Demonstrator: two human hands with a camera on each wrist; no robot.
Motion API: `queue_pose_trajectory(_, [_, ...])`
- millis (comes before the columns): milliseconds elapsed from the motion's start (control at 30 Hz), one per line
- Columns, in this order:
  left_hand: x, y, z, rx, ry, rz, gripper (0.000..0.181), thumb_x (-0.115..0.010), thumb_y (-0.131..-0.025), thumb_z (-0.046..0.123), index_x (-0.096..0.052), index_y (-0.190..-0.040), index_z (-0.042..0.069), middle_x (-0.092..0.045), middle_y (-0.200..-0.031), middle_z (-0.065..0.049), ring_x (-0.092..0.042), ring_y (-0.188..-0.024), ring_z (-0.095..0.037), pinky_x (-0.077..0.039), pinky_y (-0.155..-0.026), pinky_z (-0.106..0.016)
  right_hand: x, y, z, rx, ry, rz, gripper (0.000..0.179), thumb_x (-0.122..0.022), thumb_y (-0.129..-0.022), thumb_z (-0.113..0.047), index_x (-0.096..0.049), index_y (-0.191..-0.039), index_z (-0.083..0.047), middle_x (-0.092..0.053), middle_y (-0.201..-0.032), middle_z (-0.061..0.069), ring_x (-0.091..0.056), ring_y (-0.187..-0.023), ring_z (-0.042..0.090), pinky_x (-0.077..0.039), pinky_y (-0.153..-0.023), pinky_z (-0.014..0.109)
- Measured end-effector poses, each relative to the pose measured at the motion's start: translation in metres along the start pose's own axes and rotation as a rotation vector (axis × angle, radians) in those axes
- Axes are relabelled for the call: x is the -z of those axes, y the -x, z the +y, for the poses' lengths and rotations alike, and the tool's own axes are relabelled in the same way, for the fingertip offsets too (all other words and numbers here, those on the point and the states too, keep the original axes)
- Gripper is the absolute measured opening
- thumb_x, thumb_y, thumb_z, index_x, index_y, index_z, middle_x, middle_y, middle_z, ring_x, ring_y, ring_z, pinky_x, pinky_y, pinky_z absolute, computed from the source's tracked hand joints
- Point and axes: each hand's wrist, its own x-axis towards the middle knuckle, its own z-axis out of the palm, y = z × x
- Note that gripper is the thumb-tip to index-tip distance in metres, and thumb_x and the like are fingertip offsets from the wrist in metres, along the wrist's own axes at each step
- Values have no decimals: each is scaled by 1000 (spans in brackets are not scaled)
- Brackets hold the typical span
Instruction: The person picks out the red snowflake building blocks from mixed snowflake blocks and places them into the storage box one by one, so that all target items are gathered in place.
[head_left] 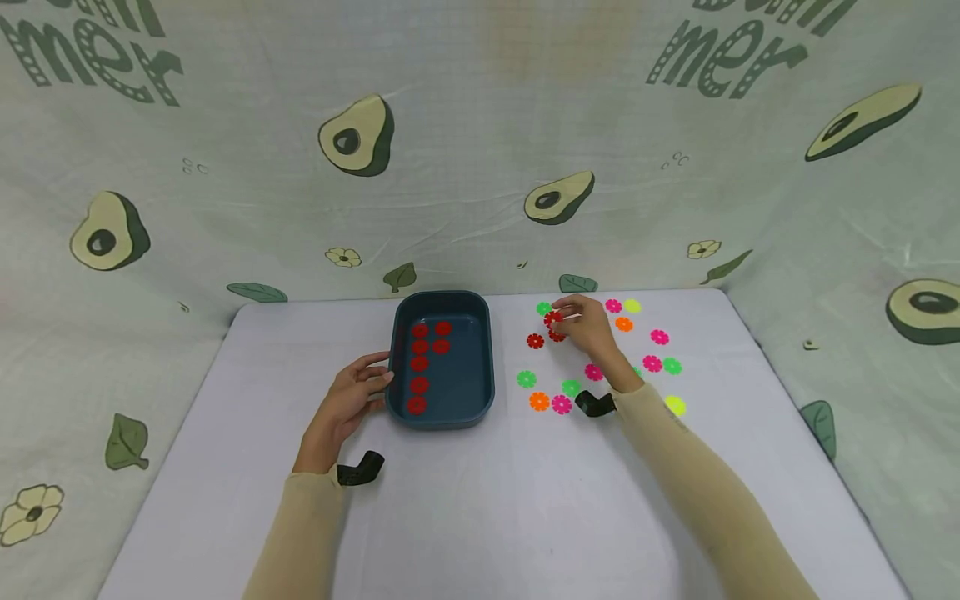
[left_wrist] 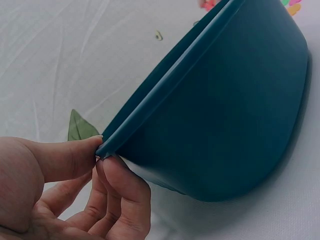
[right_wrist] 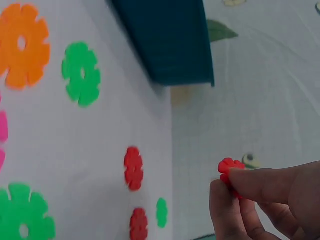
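My left hand (head_left: 352, 396) pinches the rim of a dark blue rectangular tray (head_left: 463, 392) at its left side; in the left wrist view thumb and index finger meet over that rim. Several red flower-shaped plastic discs (head_left: 419, 364) lie inside the tray, mostly in a column along its left. To the tray's right, my right hand (head_left: 587, 327) pinches a red flower-shaped disc (right_wrist: 229, 164) between thumb and index finger, raised above the table. Below it two more red discs (right_wrist: 133, 169) lie on the white tabletop, one partly behind the fingers in the head view.
Green (head_left: 527, 379), pink (head_left: 652, 363), orange (head_left: 539, 402) and yellow discs (head_left: 676, 406) are scattered around and under the right forearm. A black wrist mount (head_left: 362, 469) sits on each wrist. An avocado-print cloth (head_left: 450, 225) hangs behind the white table (head_left: 480, 517).
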Motion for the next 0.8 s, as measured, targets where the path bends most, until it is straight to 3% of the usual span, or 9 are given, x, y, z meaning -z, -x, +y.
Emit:
queue_pose_trajectory(367, [0, 1, 1, 5, -8, 8, 54, -58, -108, 6, -42, -159, 6, -56, -119, -1, -59, -95, -10, -53, -75, -26, -40, 25, -51, 175, -22, -116, 32, -76, -93, 5, -70, -124, 4, -72, -114, 21, -71, -95, 34, -61, -80, 32])
queue_pose_trajectory(567, [0, 0, 0, 7, 2, 6, 54, -59, -108, 6, -42, -160, 6, -57, -118, 0, -59, -94, -9, -53, -75, -26, -61, 33, -66, 243, -37, -227, 33, -77, -91, 8, -69, -123, 5, -71, -111, 21, -73, -92, 32, -61, -79, 34])
queue_pose_trajectory(800, [0, 0, 1, 10, 6, 14, 53, -60, -108, 7, -43, -159, 5, -58, -118, -1, -60, -94, -10, -53, -75, -26, -82, 31, -79, 297, 30, -299, 37, -79, -88, 10, -70, -123, 4, -69, -109, 18, -69, -83, 26, -59, -74, 30])
